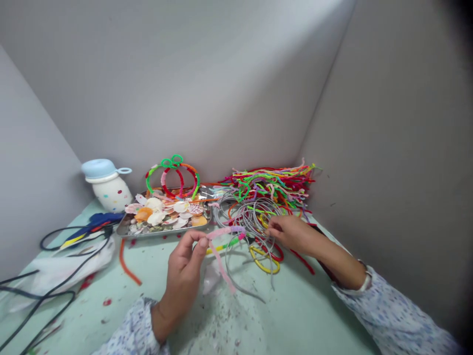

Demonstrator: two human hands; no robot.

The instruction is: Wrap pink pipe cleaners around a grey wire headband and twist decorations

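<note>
My left hand (185, 266) is closed in a pinch on the end of a headband wrapped in pink and purple pipe cleaner (226, 231), with a loose pink tail hanging down. My right hand (291, 232) is closed on the other part of that headband, beside a heap of grey headbands (251, 213). Behind them lies a pile of coloured pipe cleaners (273, 185). Yellow and red rings (264, 259) rest on the table under my right wrist.
A metal tray (127, 230) of seashells stands at the back left with wrapped hoops (172, 177) behind it. A white spotted jar with a blue lid (107, 185) sits left. Black cables (55, 288), a white bag and an orange pipe cleaner (127, 266) lie on the green table.
</note>
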